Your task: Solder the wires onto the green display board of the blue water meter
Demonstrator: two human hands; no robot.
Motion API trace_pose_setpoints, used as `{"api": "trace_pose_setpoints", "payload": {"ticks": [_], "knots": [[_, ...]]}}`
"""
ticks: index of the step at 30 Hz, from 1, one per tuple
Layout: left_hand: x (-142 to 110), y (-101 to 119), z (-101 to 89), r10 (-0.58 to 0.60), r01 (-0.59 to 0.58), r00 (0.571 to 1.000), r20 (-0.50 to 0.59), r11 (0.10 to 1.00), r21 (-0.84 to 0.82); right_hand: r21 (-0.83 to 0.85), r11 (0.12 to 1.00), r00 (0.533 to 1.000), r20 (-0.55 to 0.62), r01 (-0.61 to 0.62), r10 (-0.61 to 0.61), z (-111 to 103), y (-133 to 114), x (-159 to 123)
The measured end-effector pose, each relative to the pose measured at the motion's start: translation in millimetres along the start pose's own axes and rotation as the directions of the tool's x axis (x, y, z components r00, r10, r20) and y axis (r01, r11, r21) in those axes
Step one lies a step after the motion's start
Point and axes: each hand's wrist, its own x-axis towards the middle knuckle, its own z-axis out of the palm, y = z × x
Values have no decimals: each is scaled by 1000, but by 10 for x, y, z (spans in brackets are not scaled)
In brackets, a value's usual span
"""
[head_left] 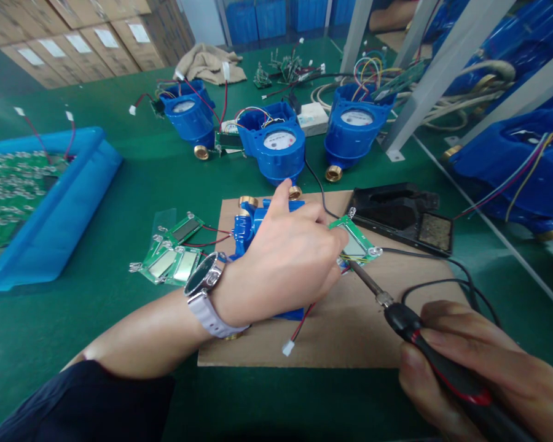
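My left hand (281, 258) lies over a blue water meter (251, 227) on a brown board (350, 319) and pinches a small green circuit board (357, 240) with a display at its right side. My right hand (483, 368) grips a black and red soldering iron (424, 337); its metal tip touches the lower edge of that circuit board. A watch sits on my left wrist. A red and black wire with a white plug (288, 348) trails from under the meter.
Three more blue water meters (276, 144) stand behind the board. Loose green display boards (170, 255) lie to the left, beside a blue tray (64, 202) full of circuit boards. A black soldering stand (403, 218) sits to the right. Grey frame legs (435, 80) rise at right.
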Motion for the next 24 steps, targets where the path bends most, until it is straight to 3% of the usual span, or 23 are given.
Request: {"api": "trace_pose_setpoints", "payload": {"ticks": [4,8,11,17,21,24], "knots": [[2,7,-3,4,-4,1000,-4,1000,-4,-6,999,999,3,-43,43,24,-55,-2],[8,5,1,5,-5,1000,-3,1000,-9,-13,959,941,-197,-283,275,67,-160,-102],[9,-1,7,0,0,1000,2,1000,-11,-18,947,925,-221,-322,310,100,-210,-190],[4,-6,9,4,-4,1000,8,1000,6,-44,979,971,-146,-199,191,90,-142,-132],[-4,-6,11,6,-6,1000,7,1000,16,-18,999,999,9,-47,47,46,-44,-14],[-7,-8,13,2,-2,1000,4,1000,22,-39,999,1000,-22,-15,14,36,-26,18]]}}
